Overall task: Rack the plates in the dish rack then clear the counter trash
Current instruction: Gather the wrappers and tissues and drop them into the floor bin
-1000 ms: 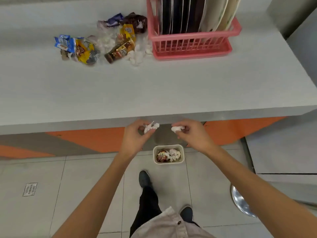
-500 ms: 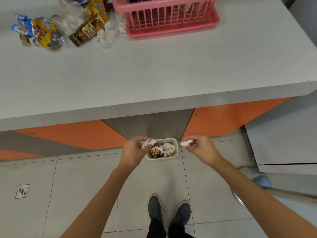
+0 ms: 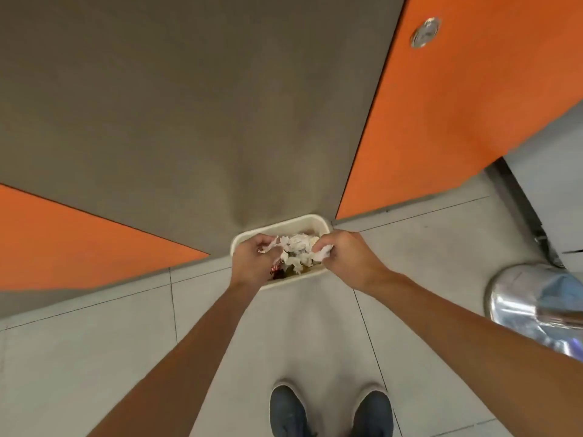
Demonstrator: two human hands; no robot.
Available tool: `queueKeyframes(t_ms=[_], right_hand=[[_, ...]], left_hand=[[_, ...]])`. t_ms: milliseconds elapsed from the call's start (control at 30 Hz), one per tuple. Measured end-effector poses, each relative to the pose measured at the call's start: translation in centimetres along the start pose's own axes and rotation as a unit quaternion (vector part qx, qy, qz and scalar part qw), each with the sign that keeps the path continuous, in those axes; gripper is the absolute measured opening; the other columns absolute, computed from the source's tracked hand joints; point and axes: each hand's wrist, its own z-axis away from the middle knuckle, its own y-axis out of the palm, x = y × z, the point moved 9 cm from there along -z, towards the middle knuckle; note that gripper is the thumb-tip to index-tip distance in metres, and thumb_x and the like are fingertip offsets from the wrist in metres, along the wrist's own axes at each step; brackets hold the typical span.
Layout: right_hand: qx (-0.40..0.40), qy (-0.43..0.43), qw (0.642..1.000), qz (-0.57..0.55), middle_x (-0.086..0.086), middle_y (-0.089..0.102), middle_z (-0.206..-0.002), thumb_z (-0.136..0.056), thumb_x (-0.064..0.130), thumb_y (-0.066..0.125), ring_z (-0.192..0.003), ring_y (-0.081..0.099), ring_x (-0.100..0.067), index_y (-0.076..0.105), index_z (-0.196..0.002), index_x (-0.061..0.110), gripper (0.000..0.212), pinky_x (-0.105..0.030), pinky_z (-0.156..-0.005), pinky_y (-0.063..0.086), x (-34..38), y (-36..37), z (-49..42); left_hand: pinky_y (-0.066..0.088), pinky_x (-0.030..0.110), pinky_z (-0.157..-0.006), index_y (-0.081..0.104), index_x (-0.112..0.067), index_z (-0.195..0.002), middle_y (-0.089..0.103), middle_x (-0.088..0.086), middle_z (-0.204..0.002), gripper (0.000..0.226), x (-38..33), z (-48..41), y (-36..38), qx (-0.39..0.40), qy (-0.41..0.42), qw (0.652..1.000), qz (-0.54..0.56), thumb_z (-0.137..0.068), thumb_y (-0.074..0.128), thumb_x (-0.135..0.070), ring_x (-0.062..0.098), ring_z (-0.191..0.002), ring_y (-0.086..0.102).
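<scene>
A small cream trash bin (image 3: pixel 310 219) stands on the floor against the cabinet front, holding white tissues (image 3: pixel 298 244) and a dark wrapper (image 3: pixel 275 272). Over its left rim, my left hand (image 3: pixel 252 263) pinches a crumpled white tissue (image 3: pixel 273 245). My right hand (image 3: pixel 345 258) hovers over the right rim, shut on another crumpled tissue (image 3: pixel 323 253). The counter, the dish rack and the plates are out of view.
Grey (image 3: pixel 189 105) and orange cabinet panels (image 3: pixel 457 115) rise right behind the bin. A shiny metal base (image 3: pixel 530 304) stands on the tiled floor at the right. My two dark shoes (image 3: pixel 331 411) are at the bottom edge.
I have bent down, so the counter and rack have left the view. Both hands have dropped from under the counter edge to right over the bin, each still holding its tissue.
</scene>
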Motion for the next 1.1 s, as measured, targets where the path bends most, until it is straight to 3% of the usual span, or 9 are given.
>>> queueKeyframes(t_ms=[100,233,367,467,533,600,767,867,1100], right_hand=[[-0.009,-0.010,1.000,0.016,-0.010,0.063,-0.116,-0.085,-0.003,0.056,-0.079,0.051,-0.013,0.073,-0.108,0.010,0.031,-0.011,-0.065,0.035,-1.9,2.5,-3.0],[-0.001,0.016,1.000,0.016,-0.011,0.062,-0.121,-0.088,-0.001,0.054,-0.081,0.053,-0.016,0.071,-0.112,0.012,0.033,-0.018,-0.068,0.041,-5.2,5.6,-4.9],[0.020,0.056,0.998,-0.034,-0.005,0.060,-0.106,-0.089,0.004,0.059,-0.069,0.057,-0.012,0.061,-0.128,0.020,0.043,-0.012,-0.051,0.044,-6.6,5.7,-5.4],[0.078,0.076,0.992,-0.055,-0.004,0.062,-0.115,-0.090,0.009,0.061,-0.102,0.063,-0.024,0.044,-0.144,0.029,0.060,-0.024,-0.077,0.050,-6.5,5.7,-4.1],[0.096,0.093,0.989,-0.060,-0.004,0.057,-0.131,-0.091,0.011,0.063,-0.122,0.053,-0.021,0.037,-0.148,0.028,0.065,-0.022,-0.093,0.040,-6.6,5.1,-2.9],[0.100,0.096,0.989,-0.052,-0.005,0.053,-0.134,-0.091,0.013,0.063,-0.127,0.049,-0.019,0.037,-0.148,0.027,0.064,-0.023,-0.099,0.036,-6.3,4.4,-1.6],[0.056,0.094,0.988,-0.106,-0.002,0.066,-0.114,-0.089,0.012,0.062,-0.097,0.065,-0.019,0.064,-0.121,0.023,0.034,-0.025,-0.081,0.046,-2.9,1.4,2.6],[-0.001,0.069,0.978,-0.196,-0.008,0.072,-0.086,-0.087,0.008,0.061,-0.075,0.068,-0.020,0.069,-0.091,0.019,0.014,-0.029,-0.074,0.049,2.0,-2.8,5.4],[-0.028,-0.029,0.977,-0.209,-0.002,0.069,-0.071,-0.089,0.001,0.058,-0.065,0.066,-0.017,0.068,-0.075,0.018,0.024,-0.019,-0.064,0.049,14.7,-10.5,15.5]], left_hand=[[0.053,0.038,-0.088,0.069,-0.017,-0.090,0.071,0.004,-0.101,0.007,3.6,-3.6,1.7,0.008,0.012,0.999,-0.031,-0.084,0.072,-0.015,0.024,-0.094,0.067],[0.050,0.031,-0.072,0.070,-0.020,-0.087,0.068,-0.004,-0.085,0.006,7.3,-5.9,3.0,0.006,0.021,0.997,-0.075,-0.083,0.071,-0.015,0.018,-0.071,0.060],[0.053,0.033,-0.084,0.071,-0.016,-0.104,0.062,-0.009,-0.100,0.019,7.6,-6.8,4.4,0.015,0.056,0.990,-0.127,-0.085,0.072,-0.020,0.015,-0.092,0.062],[0.045,0.025,-0.094,0.065,-0.021,-0.120,0.064,-0.007,-0.111,0.033,6.8,-6.1,5.0,0.038,0.083,0.975,-0.202,-0.089,0.067,-0.033,0.010,-0.102,0.057],[0.047,0.035,-0.100,0.061,-0.018,-0.126,0.065,0.000,-0.120,0.042,6.5,-5.1,4.5,0.041,0.052,0.983,-0.173,-0.089,0.064,-0.037,0.017,-0.111,0.060],[0.053,0.039,-0.092,0.063,-0.017,-0.120,0.064,-0.002,-0.117,0.031,5.6,-3.3,3.6,0.044,0.043,0.990,-0.125,-0.091,0.062,-0.028,0.021,-0.105,0.065],[0.043,0.018,-0.046,0.069,-0.010,-0.092,0.067,0.005,-0.084,0.019,0.4,4.1,1.3,0.044,0.030,0.999,0.002,-0.094,0.052,-0.001,0.018,-0.058,0.061],[0.039,0.015,-0.045,0.070,-0.005,-0.088,0.062,0.008,-0.065,0.023,-4.9,8.2,-1.5,0.017,0.043,0.998,0.052,-0.092,0.049,0.004,0.014,-0.049,0.054],[0.044,0.019,-0.052,0.070,-0.003,-0.091,0.059,0.003,-0.062,0.023,-16.3,20.7,-6.3,0.040,0.091,0.993,0.065,-0.094,0.048,0.005,0.009,-0.051,0.053]])
